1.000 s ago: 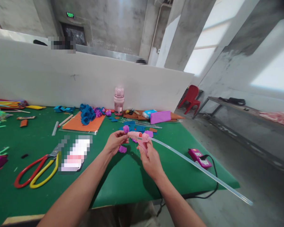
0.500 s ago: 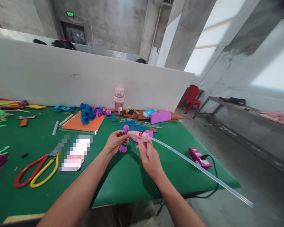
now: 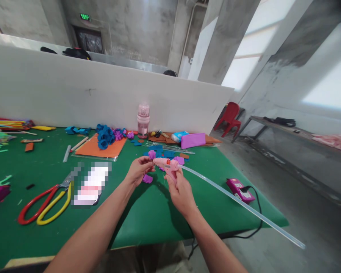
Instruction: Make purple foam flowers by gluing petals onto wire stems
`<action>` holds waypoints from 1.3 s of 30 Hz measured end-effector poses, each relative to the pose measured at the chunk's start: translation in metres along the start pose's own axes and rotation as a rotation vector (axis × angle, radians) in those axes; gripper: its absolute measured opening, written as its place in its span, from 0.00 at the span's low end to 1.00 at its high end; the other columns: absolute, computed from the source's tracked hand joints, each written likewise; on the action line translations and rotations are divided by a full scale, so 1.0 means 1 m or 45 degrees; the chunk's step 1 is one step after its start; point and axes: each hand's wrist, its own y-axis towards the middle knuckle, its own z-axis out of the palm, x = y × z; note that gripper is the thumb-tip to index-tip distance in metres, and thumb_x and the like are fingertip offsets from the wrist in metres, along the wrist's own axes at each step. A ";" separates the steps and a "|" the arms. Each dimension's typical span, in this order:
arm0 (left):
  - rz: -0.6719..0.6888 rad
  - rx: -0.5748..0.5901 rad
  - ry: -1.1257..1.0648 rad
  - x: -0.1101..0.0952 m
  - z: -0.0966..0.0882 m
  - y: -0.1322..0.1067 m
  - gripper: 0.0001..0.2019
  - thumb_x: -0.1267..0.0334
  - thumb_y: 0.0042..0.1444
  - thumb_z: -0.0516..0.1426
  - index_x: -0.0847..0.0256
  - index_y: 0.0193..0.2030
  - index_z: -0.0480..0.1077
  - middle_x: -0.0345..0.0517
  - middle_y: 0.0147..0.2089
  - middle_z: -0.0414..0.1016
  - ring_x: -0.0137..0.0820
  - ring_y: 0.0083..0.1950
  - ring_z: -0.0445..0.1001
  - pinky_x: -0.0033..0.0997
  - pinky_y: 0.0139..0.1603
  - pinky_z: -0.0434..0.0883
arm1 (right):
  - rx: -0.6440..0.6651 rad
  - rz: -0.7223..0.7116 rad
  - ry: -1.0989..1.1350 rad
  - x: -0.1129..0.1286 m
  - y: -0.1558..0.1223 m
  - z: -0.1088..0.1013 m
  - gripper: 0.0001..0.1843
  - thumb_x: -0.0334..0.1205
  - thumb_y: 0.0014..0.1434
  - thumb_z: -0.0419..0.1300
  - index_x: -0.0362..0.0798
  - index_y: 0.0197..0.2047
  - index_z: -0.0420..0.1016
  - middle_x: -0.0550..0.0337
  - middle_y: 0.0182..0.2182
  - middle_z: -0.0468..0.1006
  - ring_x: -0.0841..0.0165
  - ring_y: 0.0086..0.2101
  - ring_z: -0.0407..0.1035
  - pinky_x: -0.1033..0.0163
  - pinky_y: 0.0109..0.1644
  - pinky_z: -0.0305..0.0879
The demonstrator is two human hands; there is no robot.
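Note:
My right hand (image 3: 181,189) is closed round the handle of a pink hot glue gun (image 3: 170,168). From the gun's back a long clear glue stick (image 3: 233,197) sticks out and slopes down to the right, past the table edge. My left hand (image 3: 139,169) pinches a small purple crepe-paper flower (image 3: 151,154), and the gun's nozzle is right at those fingertips. Whether nozzle and paper touch, I cannot tell. Loose purple paper pieces (image 3: 147,179) lie on the green table (image 3: 147,223) beneath and beside my hands.
Left of my arms lie large scissors (image 3: 53,204) and a blurred-out phone (image 3: 91,184). Blue paper flowers (image 3: 105,136) rest on orange sheets (image 3: 102,153). A pink bottle (image 3: 143,121) stands against the white partition (image 3: 108,91). A purple power strip (image 3: 240,190) with a black cable sits at right.

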 end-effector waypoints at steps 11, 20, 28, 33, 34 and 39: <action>-0.011 -0.013 0.009 -0.002 0.002 -0.002 0.16 0.64 0.31 0.68 0.65 0.28 0.69 0.39 0.24 0.73 0.23 0.22 0.69 0.27 0.27 0.69 | -0.062 -0.007 0.042 0.000 0.000 -0.001 0.22 0.41 0.60 0.47 0.45 0.57 0.58 0.46 0.47 0.73 0.60 0.42 0.71 0.58 0.42 0.67; -0.065 -0.006 -0.003 0.000 -0.001 0.000 0.15 0.65 0.36 0.67 0.65 0.29 0.67 0.42 0.26 0.74 0.23 0.24 0.70 0.26 0.28 0.70 | 0.008 0.351 0.926 -0.002 0.002 -0.010 0.16 0.49 0.58 0.50 0.48 0.46 0.60 0.60 0.33 0.73 0.78 0.16 0.59 0.71 0.17 0.56; -0.104 0.028 -0.048 0.000 -0.002 0.000 0.14 0.65 0.38 0.66 0.65 0.30 0.66 0.43 0.28 0.75 0.22 0.24 0.69 0.24 0.27 0.69 | -0.081 0.477 1.109 -0.021 -0.002 -0.023 0.16 0.49 0.56 0.54 0.47 0.43 0.61 0.72 0.15 0.62 0.77 0.15 0.55 0.72 0.17 0.52; -0.118 0.050 -0.018 0.001 -0.002 0.001 0.13 0.65 0.39 0.66 0.66 0.30 0.67 0.43 0.28 0.75 0.21 0.25 0.70 0.23 0.29 0.69 | -0.088 0.452 0.889 -0.026 -0.005 -0.014 0.19 0.51 0.57 0.52 0.48 0.46 0.59 0.72 0.15 0.63 0.77 0.15 0.56 0.72 0.18 0.54; -0.117 0.054 -0.015 0.001 -0.002 0.001 0.13 0.65 0.39 0.66 0.66 0.30 0.68 0.43 0.29 0.75 0.21 0.25 0.70 0.23 0.29 0.69 | -0.085 0.447 0.851 -0.027 -0.005 -0.011 0.19 0.51 0.57 0.52 0.48 0.47 0.59 0.72 0.15 0.63 0.77 0.15 0.56 0.72 0.18 0.54; -0.117 0.058 -0.016 0.002 -0.003 0.001 0.13 0.65 0.39 0.66 0.66 0.29 0.67 0.43 0.28 0.76 0.22 0.25 0.71 0.23 0.30 0.70 | -0.101 0.372 0.805 -0.026 -0.003 0.001 0.16 0.49 0.58 0.51 0.49 0.46 0.59 0.71 0.18 0.63 0.77 0.15 0.58 0.72 0.17 0.56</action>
